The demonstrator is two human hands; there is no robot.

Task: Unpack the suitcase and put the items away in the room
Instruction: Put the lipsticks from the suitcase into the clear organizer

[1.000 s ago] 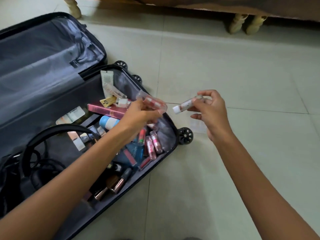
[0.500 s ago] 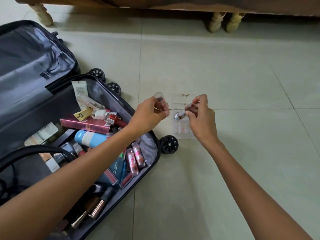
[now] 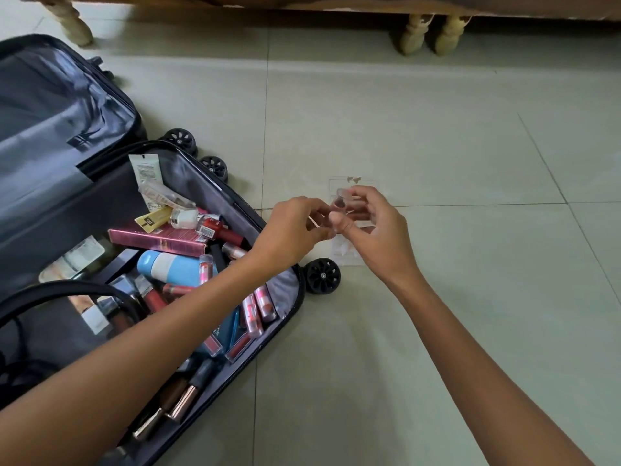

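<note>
The open black suitcase (image 3: 198, 183) lies on the floor at left, its lower half packed with lip gloss tubes (image 3: 258, 307), a pink box (image 3: 161, 238), a blue bottle (image 3: 174, 269) and other cosmetics. My left hand (image 3: 292, 230) and my right hand (image 3: 376, 230) meet just right of the suitcase, above a clear plastic organiser (image 3: 347, 255) on the tiles. My right hand pinches a small clear lip gloss tube (image 3: 341, 200) with dark red content. My left hand's fingertips pinch another small tube, mostly hidden by the fingers.
A suitcase wheel (image 3: 322, 275) sits just below the hands. Turned wooden bed legs (image 3: 415, 35) and the bed frame run along the top. Pale floor tiles (image 3: 437, 331) stretch to the right. A black bag handle (image 3: 67, 290) arches over the suitcase's left side.
Both hands have come together and dropped lower, from apart over the suitcase edge to touching above the clear organiser. The view has shifted to the right.
</note>
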